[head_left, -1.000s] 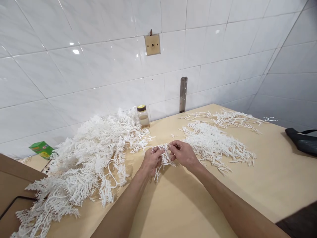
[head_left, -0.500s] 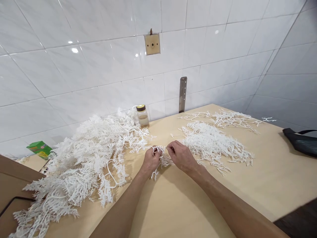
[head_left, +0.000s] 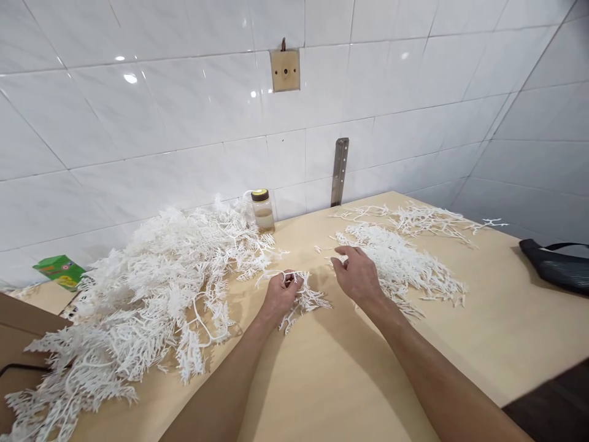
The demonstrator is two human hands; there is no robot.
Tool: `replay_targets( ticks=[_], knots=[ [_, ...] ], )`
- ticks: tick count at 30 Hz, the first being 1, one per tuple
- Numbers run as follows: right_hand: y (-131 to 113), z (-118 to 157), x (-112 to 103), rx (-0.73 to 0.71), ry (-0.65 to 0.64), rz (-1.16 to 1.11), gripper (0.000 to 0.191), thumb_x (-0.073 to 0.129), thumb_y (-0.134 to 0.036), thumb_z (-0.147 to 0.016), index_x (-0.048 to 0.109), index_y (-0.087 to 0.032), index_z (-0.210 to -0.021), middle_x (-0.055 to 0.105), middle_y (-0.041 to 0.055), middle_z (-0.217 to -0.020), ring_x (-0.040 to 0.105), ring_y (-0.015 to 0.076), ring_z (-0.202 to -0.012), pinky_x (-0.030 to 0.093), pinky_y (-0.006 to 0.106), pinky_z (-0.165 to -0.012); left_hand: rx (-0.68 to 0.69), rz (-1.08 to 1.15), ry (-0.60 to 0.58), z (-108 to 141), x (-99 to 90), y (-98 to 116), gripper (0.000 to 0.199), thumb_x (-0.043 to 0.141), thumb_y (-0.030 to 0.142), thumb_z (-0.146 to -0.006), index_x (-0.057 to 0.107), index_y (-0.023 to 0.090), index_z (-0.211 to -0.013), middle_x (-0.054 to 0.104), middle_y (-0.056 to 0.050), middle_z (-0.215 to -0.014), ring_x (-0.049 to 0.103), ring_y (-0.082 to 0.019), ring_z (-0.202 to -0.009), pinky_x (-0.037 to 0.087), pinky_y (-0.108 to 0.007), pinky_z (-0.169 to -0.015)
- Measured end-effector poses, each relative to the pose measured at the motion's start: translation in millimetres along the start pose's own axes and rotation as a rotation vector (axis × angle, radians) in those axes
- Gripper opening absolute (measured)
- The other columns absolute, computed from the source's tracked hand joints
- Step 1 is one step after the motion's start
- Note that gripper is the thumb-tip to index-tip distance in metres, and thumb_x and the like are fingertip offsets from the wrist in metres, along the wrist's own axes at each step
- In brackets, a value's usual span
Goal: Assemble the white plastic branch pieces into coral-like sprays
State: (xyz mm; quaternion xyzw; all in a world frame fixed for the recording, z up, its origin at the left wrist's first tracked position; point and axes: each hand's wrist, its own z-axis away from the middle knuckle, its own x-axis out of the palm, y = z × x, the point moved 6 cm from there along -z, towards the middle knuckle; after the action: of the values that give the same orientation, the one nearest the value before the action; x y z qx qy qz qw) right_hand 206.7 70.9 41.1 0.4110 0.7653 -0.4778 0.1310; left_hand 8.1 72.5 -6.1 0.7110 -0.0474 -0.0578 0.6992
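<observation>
My left hand (head_left: 280, 296) is closed on a white branching plastic sprig (head_left: 309, 298), which sticks out past the fingertips to both sides and hangs toward the table. My right hand (head_left: 359, 274) is apart from it, at the left edge of a pile of small white plastic twigs (head_left: 405, 258). Its thumb and fingers are spread, and I see nothing between them. To the left lies a large heap of uncut-looking white sprigs (head_left: 161, 288), bushy and tangled.
Bare white stems (head_left: 427, 220) lie at the table's back right. A lidded jar (head_left: 263, 212) stands by the tiled wall, near a metal strip (head_left: 339, 172). A green box (head_left: 59, 272) and a brown carton (head_left: 23, 334) are at left, a black bag (head_left: 559, 264) at right on the table (head_left: 497, 331).
My right hand has moved right, away from the sprig, and its fingers have opened. My left hand keeps its hold in nearly the same place. The view has shifted slightly.
</observation>
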Motion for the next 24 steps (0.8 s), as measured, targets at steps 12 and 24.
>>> replay_targets(
  ticks=[12,24],
  knots=[
    [-26,23,33,0.310,-0.493,-0.385,0.019,0.058,-0.034,-0.079,0.064,-0.019,-0.070,0.060,-0.0024,-0.056,0.057,0.0117,-0.037,0.036,0.021,-0.038,0.101,-0.125,0.042,6,5.1,11,0.020,0.065,0.034,-0.074,0.067,0.015,-0.078,0.057,0.000,-0.061,0.049,-0.012,-0.056,0.038,-0.022,-0.053],
    [-37,20,32,-0.087,-0.285,-0.074,0.016,0.052,-0.018,-0.084,0.068,-0.020,-0.081,0.071,0.0027,-0.077,0.062,0.0151,-0.069,0.042,0.025,-0.066,0.049,-0.082,0.020,2,4.8,3,0.025,0.069,0.040,-0.074,0.066,0.016,-0.081,0.060,0.000,-0.064,0.054,-0.013,-0.057,0.042,-0.023,-0.053]
  ],
)
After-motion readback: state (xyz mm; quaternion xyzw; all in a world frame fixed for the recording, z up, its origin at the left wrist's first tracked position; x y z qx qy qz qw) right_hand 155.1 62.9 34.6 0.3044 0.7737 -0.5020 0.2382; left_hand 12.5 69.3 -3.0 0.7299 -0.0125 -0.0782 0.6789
